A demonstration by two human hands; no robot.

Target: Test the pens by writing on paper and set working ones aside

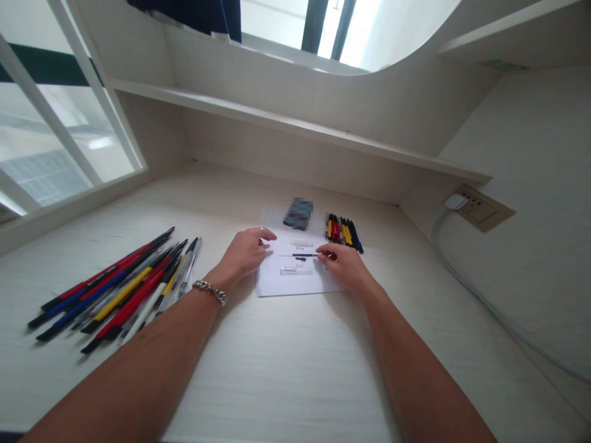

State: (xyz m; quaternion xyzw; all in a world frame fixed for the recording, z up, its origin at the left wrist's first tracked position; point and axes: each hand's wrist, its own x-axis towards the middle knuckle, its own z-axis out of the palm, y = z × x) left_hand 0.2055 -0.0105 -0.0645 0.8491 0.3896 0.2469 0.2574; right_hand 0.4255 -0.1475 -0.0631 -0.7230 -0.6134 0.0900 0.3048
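Observation:
A sheet of white paper (272, 286) lies on the desk with loose pen parts on it. My right hand (341, 263) pinches the right end of a thin pen refill (302, 255), dark along its right part and pale toward the left. My left hand (249, 251) rests at the paper's left edge, index finger stretched out and thumb apart, with nothing in it. Below the refill are a small black piece (301, 259) and a clear pen barrel (295, 271). Another clear piece (301, 243) lies above it.
Many pens in red, blue, yellow, black and white form a loose pile (133, 283) on the left. A row of shorter pens (342, 232) lies right of the paper. A blurred grey-blue item (298, 213) is behind. A charger (456, 202) with cable is plugged into the right wall.

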